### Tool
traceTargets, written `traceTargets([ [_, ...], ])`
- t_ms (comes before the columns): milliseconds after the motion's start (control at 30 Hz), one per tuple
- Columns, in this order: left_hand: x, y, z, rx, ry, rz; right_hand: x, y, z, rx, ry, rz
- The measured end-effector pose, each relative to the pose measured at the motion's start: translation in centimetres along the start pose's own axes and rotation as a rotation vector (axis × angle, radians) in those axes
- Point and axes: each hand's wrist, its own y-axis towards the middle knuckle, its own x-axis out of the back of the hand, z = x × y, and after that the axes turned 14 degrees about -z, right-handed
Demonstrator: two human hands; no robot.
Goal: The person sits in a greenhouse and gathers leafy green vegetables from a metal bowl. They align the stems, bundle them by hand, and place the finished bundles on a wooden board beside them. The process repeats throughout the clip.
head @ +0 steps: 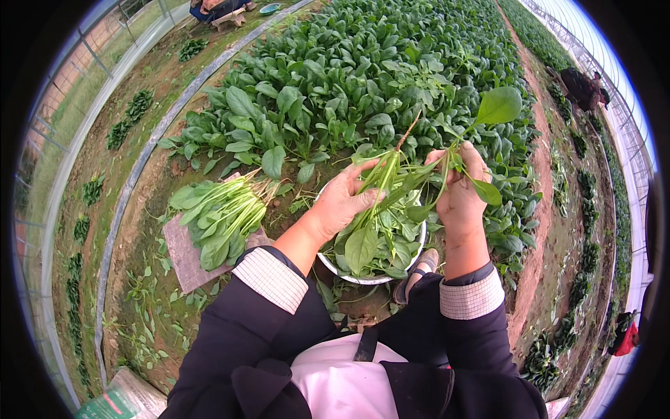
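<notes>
My left hand (348, 196) holds a spinach plant (384, 175) by its stems, with its root pointing up and leaves hanging down. On the right, my right hand (460, 183) grips a few spinach leaves (498, 106) and stems close to that plant. Below both hands stands a white-rimmed basin (361, 280) holding loose green leaves. To the left, a bunch of spinach (225, 217) lies on a flat board (188, 256), its roots towards the upper right.
Dense spinach (361, 68) grows ahead. A grey hose or pipe (123, 194) curves along the left. Picked bunches (589, 209) lie in rows at both sides. One person (581, 89) is at the far right, another (209, 8) at the top left. My shoe (421, 267) is beside the basin.
</notes>
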Motion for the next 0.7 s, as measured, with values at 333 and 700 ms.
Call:
traceTargets([
  [333,1.5,2.1,-1.4,-0.123,0.269,-0.027,5.7,4.6,1.5,0.140,-0.845,0.101],
  [700,0.7,2.4,-0.2,-0.235,0.521,0.078,1.3,0.2,-1.4,0.674,-1.201,0.258],
])
